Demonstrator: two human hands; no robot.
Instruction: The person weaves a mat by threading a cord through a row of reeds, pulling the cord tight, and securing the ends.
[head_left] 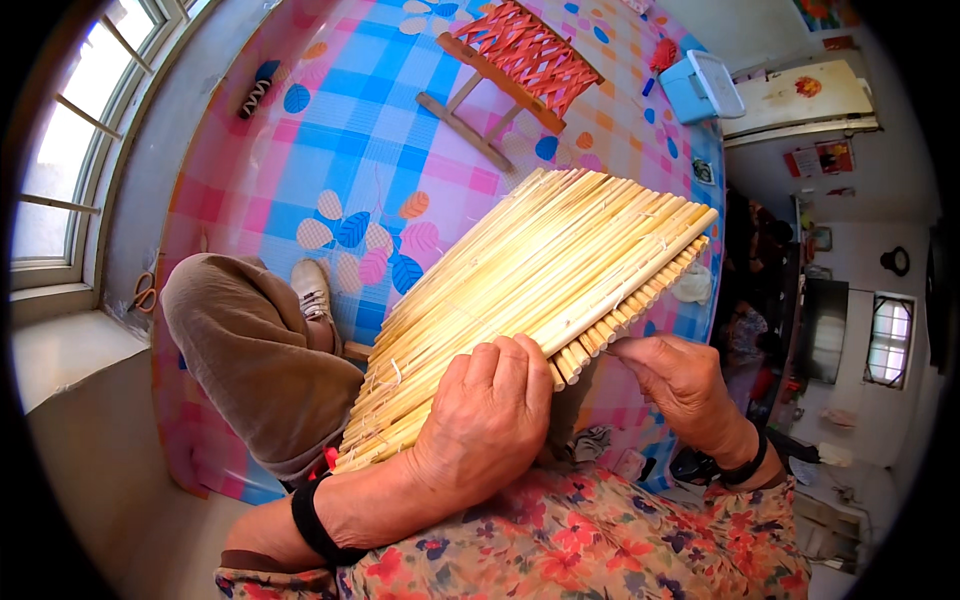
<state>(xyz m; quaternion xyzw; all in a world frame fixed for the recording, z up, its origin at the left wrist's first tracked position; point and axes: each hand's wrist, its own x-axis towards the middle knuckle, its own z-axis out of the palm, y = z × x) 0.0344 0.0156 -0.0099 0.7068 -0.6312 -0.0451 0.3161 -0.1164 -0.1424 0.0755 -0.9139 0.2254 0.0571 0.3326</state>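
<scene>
A mat of pale yellow reed stalks [530,270], tied side by side with thin white string, slants across my lap. Cut stalk ends show along its near right edge, where a second layer lies under the top one. My left hand [490,405] is closed over the near edge of the mat, knuckles up and fingertips hidden. At the stalk ends, my right hand [680,385] has its thumb and fingers pinched together. Whatever lies in that pinch is too small or hidden to make out.
Beyond the mat, a wooden folding stool [525,70] with red woven straps lies tipped on the checked floral sheet [350,120]. A blue box [690,88] with a white lid is at the far right. Orange-handled scissors [146,292] are by the window ledge [70,350].
</scene>
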